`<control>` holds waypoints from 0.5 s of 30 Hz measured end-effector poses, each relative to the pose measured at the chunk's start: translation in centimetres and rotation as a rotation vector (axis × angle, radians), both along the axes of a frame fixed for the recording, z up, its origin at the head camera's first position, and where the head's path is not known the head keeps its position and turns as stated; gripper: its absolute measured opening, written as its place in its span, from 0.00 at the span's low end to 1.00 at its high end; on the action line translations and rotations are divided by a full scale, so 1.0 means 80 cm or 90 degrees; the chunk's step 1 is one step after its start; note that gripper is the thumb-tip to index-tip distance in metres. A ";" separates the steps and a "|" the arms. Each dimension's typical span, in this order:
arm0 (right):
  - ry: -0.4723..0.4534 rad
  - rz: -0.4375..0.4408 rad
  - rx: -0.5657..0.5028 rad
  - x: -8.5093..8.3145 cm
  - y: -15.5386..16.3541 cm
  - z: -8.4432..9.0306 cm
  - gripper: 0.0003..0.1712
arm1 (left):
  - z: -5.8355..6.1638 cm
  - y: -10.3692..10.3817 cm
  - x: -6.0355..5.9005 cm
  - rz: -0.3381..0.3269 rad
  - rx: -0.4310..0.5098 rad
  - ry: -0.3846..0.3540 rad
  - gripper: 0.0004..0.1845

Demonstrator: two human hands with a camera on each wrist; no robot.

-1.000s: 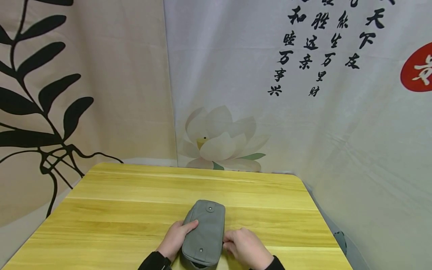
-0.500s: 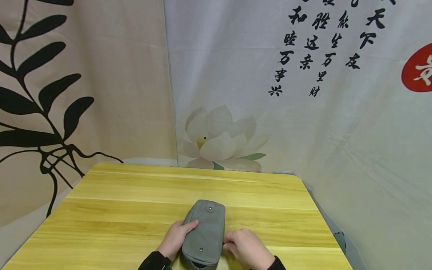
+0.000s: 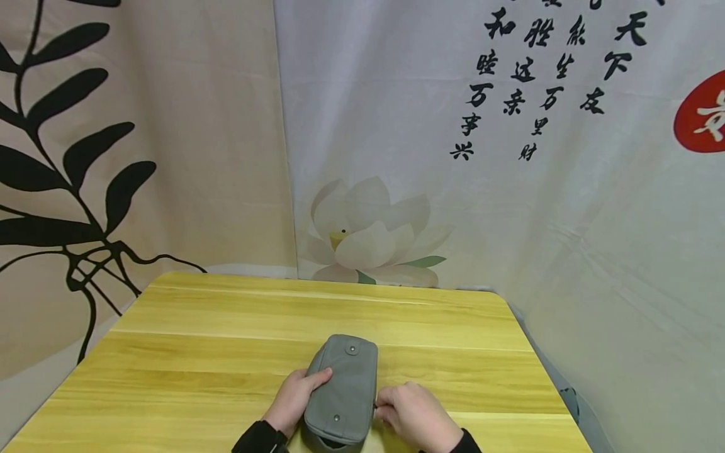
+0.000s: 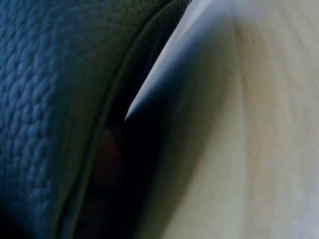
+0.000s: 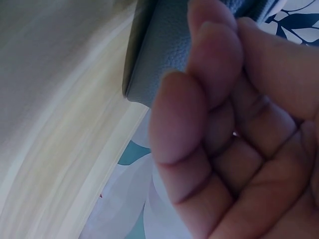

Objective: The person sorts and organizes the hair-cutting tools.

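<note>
A grey pouch (image 3: pixel 343 390) with a pebbled, leather-like surface lies at the table's front, two metal snaps on its top face. A dark gap shows at its near end. My left hand (image 3: pixel 294 397) holds its left side, thumb on top. In the left wrist view the pouch (image 4: pixel 30 99) fills the left edge, and the fingers under it are mostly lost in shadow. At the right side my right hand (image 3: pixel 416 412) pinches what looks like the zipper pull, largely hidden by the fingertips. In the right wrist view the other fingers (image 5: pixel 179 119) curl beside the pouch (image 5: pixel 162 47).
Under the pouch is a yellow wood-grain table (image 3: pixel 226 327) with rounded back corners. Behind it hangs a pale cloth backdrop (image 3: pixel 368 126) printed with black leaves, a lotus and Chinese characters. Another patterned cloth (image 5: pixel 149 199) shows beyond the table edge in the right wrist view.
Hardly anything differs. The whole head view has shifted very slightly, and both hands keep their places on the pouch.
</note>
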State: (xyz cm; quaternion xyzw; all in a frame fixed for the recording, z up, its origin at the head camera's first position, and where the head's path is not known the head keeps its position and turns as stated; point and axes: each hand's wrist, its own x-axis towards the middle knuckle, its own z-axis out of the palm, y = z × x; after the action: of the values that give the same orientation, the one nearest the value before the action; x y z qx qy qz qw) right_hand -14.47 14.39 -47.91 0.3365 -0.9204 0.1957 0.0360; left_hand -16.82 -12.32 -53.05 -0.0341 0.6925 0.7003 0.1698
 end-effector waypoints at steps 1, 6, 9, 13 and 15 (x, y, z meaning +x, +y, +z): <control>0.004 0.003 -0.003 0.000 0.001 0.000 0.12 | 0.001 0.000 0.000 0.001 0.000 0.000 0.32; 0.011 0.021 -0.022 -0.002 0.005 -0.001 0.13 | 0.001 0.001 0.000 0.005 0.006 -0.006 0.32; 0.003 0.028 -0.023 -0.003 0.007 0.000 0.13 | 0.000 0.002 -0.001 0.010 0.006 -0.007 0.31; -0.012 0.039 -0.027 -0.002 0.009 0.004 0.11 | -0.001 0.002 -0.002 0.017 0.009 -0.011 0.31; -0.019 0.042 -0.031 -0.002 0.010 0.006 0.09 | -0.001 0.002 -0.003 0.025 0.012 -0.014 0.31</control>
State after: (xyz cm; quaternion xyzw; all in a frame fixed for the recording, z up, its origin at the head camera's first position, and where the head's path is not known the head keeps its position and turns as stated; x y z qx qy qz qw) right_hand -14.60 15.19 -47.41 0.3629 -0.9042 0.2239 0.0241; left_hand -17.03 -12.12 -53.11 -0.0538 0.6831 0.7095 0.1643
